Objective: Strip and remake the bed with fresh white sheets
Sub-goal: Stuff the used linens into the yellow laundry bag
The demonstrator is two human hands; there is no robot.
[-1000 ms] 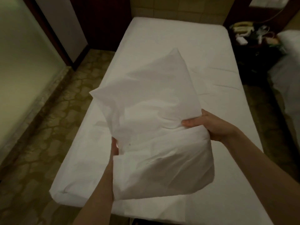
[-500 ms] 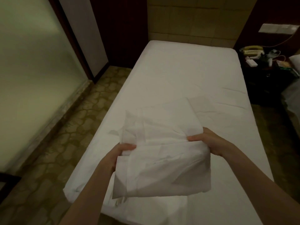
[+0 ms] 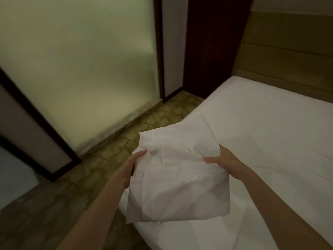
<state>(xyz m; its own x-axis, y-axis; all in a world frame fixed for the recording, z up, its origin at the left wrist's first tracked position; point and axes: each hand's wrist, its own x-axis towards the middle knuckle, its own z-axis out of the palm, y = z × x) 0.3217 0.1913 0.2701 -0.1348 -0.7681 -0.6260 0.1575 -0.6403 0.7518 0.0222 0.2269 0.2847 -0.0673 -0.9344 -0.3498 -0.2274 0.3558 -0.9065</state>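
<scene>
A folded white sheet [image 3: 177, 179] hangs in front of me over the bed's near left corner. My left hand [image 3: 128, 170] grips its left edge, thumb on top. Its upper right edge is pinched by my right hand [image 3: 225, 162], thumb pressed into the cloth. Below and to the right lies the bed [image 3: 270, 132], covered by a smooth white fitted sheet with a few creases. The sheet's far corner droops toward the mattress.
A frosted glass panel [image 3: 81, 69] in a dark frame stands to the left. Patterned tile floor [image 3: 111, 159] runs between it and the bed. A dark wooden post [image 3: 212, 47] and a padded headboard wall [image 3: 288, 56] stand at the bed's far end.
The raised sheet came down and was gathered into a bundle between both hands. My view has swung left, so the nightstand and second bed are out of sight.
</scene>
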